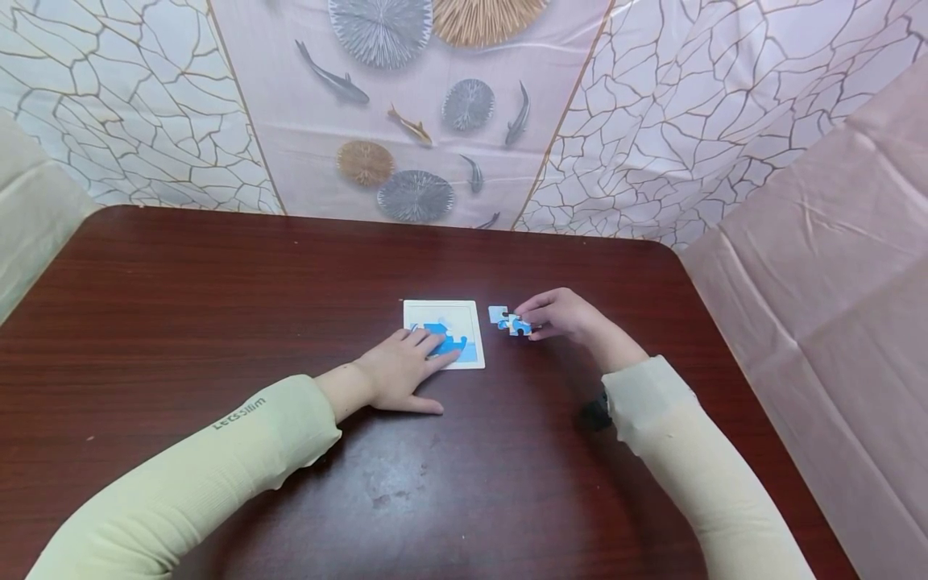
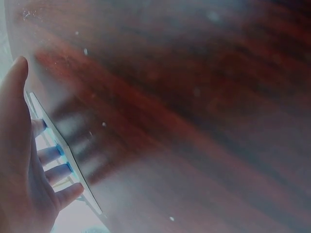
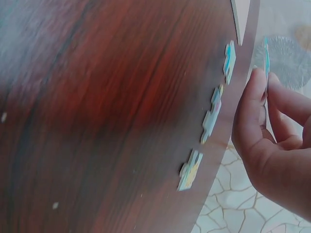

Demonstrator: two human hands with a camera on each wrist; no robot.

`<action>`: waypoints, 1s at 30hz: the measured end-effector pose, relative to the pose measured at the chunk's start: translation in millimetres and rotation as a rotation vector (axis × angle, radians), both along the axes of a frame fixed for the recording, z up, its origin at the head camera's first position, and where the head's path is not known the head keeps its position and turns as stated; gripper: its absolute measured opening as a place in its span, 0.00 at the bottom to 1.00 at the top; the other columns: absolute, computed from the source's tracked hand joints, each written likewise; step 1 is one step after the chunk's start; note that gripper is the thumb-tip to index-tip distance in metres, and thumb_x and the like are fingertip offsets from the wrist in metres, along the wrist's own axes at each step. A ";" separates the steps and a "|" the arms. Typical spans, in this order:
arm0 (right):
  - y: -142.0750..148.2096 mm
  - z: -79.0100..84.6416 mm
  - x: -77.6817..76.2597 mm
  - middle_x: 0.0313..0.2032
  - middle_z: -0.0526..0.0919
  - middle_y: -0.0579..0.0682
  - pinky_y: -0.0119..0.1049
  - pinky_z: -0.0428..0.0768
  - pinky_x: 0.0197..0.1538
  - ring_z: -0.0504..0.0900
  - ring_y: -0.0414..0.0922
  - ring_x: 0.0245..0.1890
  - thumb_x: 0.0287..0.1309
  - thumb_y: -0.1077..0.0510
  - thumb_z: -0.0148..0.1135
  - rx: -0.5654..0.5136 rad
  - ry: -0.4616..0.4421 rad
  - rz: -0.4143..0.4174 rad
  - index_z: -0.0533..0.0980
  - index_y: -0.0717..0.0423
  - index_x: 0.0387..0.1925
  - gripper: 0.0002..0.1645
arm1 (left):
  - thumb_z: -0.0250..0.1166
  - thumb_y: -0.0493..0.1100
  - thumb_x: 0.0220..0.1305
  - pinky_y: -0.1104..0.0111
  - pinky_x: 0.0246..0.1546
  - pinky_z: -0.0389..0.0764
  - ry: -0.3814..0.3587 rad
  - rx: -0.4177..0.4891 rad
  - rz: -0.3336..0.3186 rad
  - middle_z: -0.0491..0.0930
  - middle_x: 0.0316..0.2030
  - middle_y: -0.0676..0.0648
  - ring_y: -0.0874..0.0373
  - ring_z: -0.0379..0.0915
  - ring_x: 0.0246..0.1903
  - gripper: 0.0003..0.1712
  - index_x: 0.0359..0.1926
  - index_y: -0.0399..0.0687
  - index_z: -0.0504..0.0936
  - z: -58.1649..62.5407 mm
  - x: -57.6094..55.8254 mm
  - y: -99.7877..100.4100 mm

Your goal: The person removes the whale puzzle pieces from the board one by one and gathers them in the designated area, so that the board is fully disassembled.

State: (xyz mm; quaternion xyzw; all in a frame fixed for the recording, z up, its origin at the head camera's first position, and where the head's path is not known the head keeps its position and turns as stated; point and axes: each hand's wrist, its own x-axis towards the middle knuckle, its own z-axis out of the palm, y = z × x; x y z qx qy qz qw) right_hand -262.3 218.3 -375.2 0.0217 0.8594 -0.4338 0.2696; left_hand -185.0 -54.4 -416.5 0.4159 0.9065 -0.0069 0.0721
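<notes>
A square white puzzle tray (image 1: 480, 338) lies near the middle of the table, with blue jigsaw pieces (image 1: 438, 329) set in it. My left hand (image 1: 397, 369) rests on the tray's left part, fingers spread and fairly straight, thumb out over the table. The left wrist view shows its fingertips over the tray's edge (image 2: 73, 160). To the right of the tray, my right hand (image 1: 569, 316) pinches a blue and white jigsaw piece (image 1: 519, 325) between thumb and fingers. The right wrist view has this piece (image 3: 267, 56) edge-on, raised off the table.
Loose jigsaw pieces lie on the dark red wooden table (image 1: 290, 274); a pale blue one (image 1: 497, 313) is just right of the tray. The right wrist view shows loose pieces (image 3: 191, 170) in a line. A patterned curtain (image 1: 406, 97) hangs behind the table.
</notes>
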 end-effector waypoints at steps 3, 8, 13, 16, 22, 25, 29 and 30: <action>5.9 1.1 1.0 0.50 0.77 0.63 0.40 0.82 0.46 0.78 0.44 0.36 0.62 0.63 0.56 -0.002 0.002 0.009 0.74 0.68 0.53 0.19 | 0.48 0.73 0.59 0.51 0.65 0.60 -0.002 0.006 -0.004 0.59 0.68 0.42 0.44 0.55 0.67 0.47 0.72 0.54 0.55 0.5 0.5 -0.2; 16.2 1.1 1.5 0.51 0.76 0.63 0.42 0.82 0.48 0.77 0.42 0.35 0.63 0.64 0.54 -0.005 -0.002 0.003 0.73 0.70 0.54 0.19 | 0.48 0.73 0.59 0.51 0.65 0.59 -0.002 0.005 -0.005 0.59 0.68 0.42 0.44 0.55 0.67 0.47 0.72 0.55 0.55 0.6 1.0 -0.2; 27.1 0.6 1.8 0.48 0.77 0.60 0.40 0.82 0.46 0.77 0.41 0.33 0.63 0.65 0.54 -0.005 -0.002 -0.009 0.72 0.71 0.54 0.19 | 0.48 0.73 0.59 0.51 0.66 0.59 -0.005 0.001 -0.002 0.59 0.68 0.42 0.44 0.55 0.67 0.47 0.72 0.55 0.54 0.2 0.9 -0.6; 33.8 1.1 2.8 0.42 0.78 0.54 0.37 0.83 0.44 0.77 0.39 0.31 0.62 0.65 0.54 -0.018 -0.010 -0.021 0.71 0.72 0.54 0.20 | 0.48 0.73 0.59 0.51 0.65 0.60 0.000 0.003 -0.005 0.59 0.68 0.42 0.44 0.55 0.66 0.47 0.72 0.55 0.54 -0.1 0.8 -0.8; 47.3 0.0 5.7 0.39 0.79 0.48 0.32 0.82 0.41 0.77 0.37 0.31 0.63 0.66 0.53 -0.054 -0.019 -0.038 0.69 0.73 0.56 0.22 | 0.49 0.73 0.59 0.51 0.66 0.59 -0.004 0.012 -0.006 0.59 0.68 0.42 0.43 0.55 0.66 0.46 0.72 0.54 0.54 -0.5 0.8 -0.6; 53.9 -1.4 6.6 0.40 0.78 0.48 0.33 0.82 0.42 0.77 0.36 0.31 0.63 0.66 0.52 -0.059 -0.022 -0.053 0.68 0.73 0.57 0.22 | 0.49 0.72 0.59 0.50 0.66 0.59 -0.008 0.013 -0.005 0.58 0.68 0.42 0.43 0.55 0.67 0.46 0.72 0.54 0.54 0.1 1.0 -0.5; 60.2 -2.4 8.4 0.37 0.78 0.46 0.33 0.82 0.41 0.76 0.37 0.32 0.64 0.65 0.52 -0.057 -0.032 -0.066 0.67 0.74 0.57 0.22 | 0.49 0.72 0.59 0.51 0.66 0.59 -0.001 0.013 -0.007 0.59 0.68 0.42 0.43 0.55 0.66 0.46 0.72 0.54 0.55 0.4 1.3 -0.7; 61.4 -2.6 8.9 0.37 0.78 0.46 0.32 0.82 0.41 0.76 0.37 0.32 0.63 0.65 0.53 -0.052 -0.034 -0.069 0.67 0.74 0.57 0.22 | 0.49 0.72 0.59 0.51 0.66 0.59 0.000 0.014 -0.007 0.59 0.68 0.42 0.43 0.56 0.66 0.46 0.72 0.54 0.55 0.5 1.3 -0.7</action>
